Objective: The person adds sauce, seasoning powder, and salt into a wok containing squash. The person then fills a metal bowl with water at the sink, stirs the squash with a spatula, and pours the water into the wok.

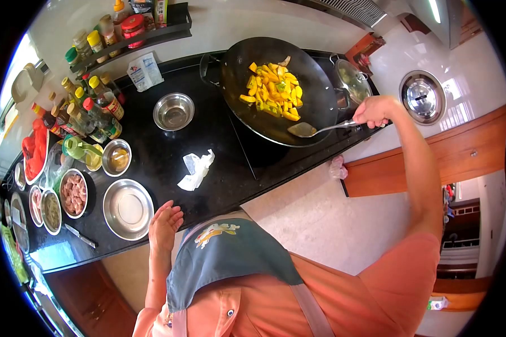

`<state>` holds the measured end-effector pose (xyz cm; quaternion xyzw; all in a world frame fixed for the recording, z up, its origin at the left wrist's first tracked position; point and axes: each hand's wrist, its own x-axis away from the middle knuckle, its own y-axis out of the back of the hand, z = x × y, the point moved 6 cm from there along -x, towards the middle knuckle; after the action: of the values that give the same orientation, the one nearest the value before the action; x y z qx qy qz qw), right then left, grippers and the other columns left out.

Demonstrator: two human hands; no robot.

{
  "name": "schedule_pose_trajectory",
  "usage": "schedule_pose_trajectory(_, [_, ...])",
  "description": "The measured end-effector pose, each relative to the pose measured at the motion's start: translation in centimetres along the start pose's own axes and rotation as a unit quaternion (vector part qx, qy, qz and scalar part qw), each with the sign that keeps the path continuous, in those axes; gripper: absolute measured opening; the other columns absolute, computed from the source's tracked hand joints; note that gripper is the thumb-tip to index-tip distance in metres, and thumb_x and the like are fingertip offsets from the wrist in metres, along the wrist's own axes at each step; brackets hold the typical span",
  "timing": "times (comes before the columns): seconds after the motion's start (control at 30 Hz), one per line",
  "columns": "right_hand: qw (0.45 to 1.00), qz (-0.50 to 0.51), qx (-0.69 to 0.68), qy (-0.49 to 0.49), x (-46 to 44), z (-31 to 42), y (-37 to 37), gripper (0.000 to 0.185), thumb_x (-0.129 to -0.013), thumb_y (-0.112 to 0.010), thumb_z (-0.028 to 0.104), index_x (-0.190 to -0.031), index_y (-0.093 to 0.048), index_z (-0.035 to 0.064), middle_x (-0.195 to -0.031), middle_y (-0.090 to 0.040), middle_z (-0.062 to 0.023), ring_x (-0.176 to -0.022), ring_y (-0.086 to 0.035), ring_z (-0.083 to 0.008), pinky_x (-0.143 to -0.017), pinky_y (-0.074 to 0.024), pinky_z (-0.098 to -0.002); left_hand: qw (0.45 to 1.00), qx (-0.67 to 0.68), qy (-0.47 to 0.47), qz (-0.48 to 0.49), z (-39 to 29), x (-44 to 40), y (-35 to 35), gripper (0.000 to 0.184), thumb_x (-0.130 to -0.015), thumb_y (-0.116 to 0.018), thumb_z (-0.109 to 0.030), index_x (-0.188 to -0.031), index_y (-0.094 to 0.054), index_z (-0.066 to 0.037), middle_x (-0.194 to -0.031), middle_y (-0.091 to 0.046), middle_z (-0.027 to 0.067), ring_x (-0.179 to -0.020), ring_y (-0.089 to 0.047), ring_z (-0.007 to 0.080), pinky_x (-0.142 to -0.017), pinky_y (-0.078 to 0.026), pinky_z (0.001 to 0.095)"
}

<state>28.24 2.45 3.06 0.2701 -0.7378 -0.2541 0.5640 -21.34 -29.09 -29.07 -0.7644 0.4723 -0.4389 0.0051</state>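
Observation:
My right hand (372, 111) is wrapped round the handle of a metal wok spatula (303, 130), whose blade rests inside the near right side of a large black wok (233, 73). Yellow chunks of what look like pumpkin (272, 90) lie heaped in the middle of the wok, with a few green bits among them. My left hand (166, 222) is open and holds nothing, its fingers loosely stretched out by the counter's front edge. Just left of it sits a wide steel bowl (127, 209) with nothing in it.
Beyond the crumpled white tissue (197, 169) stands a small steel bowl (174, 112). To the left are a bowl of raw meat (73, 194), a knife (81, 236) and several sauce bottles (98, 118). A glass lid (351, 81) lies behind the wok's right side.

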Motion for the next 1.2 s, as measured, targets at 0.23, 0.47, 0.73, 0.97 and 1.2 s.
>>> schedule_pose_trajectory(0.23, [0.952,-0.286,0.096,0.057,-7.4,7.1,-2.9,0.031,-0.094,-0.059,0.036,-0.109,-0.073,0.0123,-0.106,-0.072,-0.0126,-0.104,-0.069,-0.0331,-0.089,-0.0546,-0.0457,1.000,0.005,0.010,0.024,0.5,0.3,-1.7,0.035,-0.099,-0.059,-0.019,-0.129,-0.059,-0.001,-0.103,-0.070,0.0114,-0.087,-0.068,0.0180,-0.076,-0.057,0.0295])
schedule_pose_trajectory(0.47, [0.949,-0.272,0.127,0.100,-1.7,5.2,1.3,0.024,-0.091,-0.061,0.030,-0.104,-0.076,0.0179,-0.104,-0.074,-0.0114,-0.099,-0.070,-0.0305,-0.088,-0.0552,-0.0447,1.000,-0.014,-0.008,0.001,-0.3,0.2,-0.9,0.035,-0.098,-0.060,-0.020,-0.128,-0.060,-0.002,-0.103,-0.070,0.0113,-0.087,-0.069,0.0178,-0.076,-0.057,0.0288])
schedule_pose_trajectory(0.73, [0.932,-0.285,0.221,-0.042,-7.9,-0.9,1.2,0.029,-0.087,-0.063,0.033,-0.110,-0.076,0.0185,-0.113,-0.072,-0.0108,-0.107,-0.069,-0.0326,-0.093,-0.0539,-0.0476,0.999,0.034,-0.001,-0.023,0.8,1.0,0.8,0.034,-0.099,-0.058,-0.018,-0.128,-0.060,-0.001,-0.102,-0.069,0.0107,-0.085,-0.068,0.0169,-0.073,-0.057,0.0281])
schedule_pose_trajectory(0.97, [0.890,-0.445,0.078,0.065,-9.7,9.0,1.2,0.026,-0.094,-0.063,0.035,-0.106,-0.074,0.0148,-0.101,-0.074,-0.0136,-0.098,-0.071,-0.0333,-0.086,-0.0557,-0.0460,0.999,0.036,0.000,-0.021,0.9,1.7,0.5,0.034,-0.099,-0.059,-0.018,-0.128,-0.060,-0.001,-0.102,-0.070,0.0107,-0.084,-0.068,0.0166,-0.073,-0.057,0.0279])
schedule_pose_trajectory(1.2, [0.792,-0.544,0.188,0.204,-1.6,15.3,0.3,0.027,-0.090,-0.059,0.012,-0.114,-0.070,0.0117,-0.082,-0.069,-0.0130,-0.084,-0.071,-0.0319,-0.069,-0.0572,-0.0446,1.000,0.021,-0.008,-0.010,0.8,1.5,-0.2,0.035,-0.099,-0.060,-0.020,-0.129,-0.060,-0.001,-0.103,-0.070,0.0110,-0.087,-0.068,0.0173,-0.075,-0.057,0.0283])
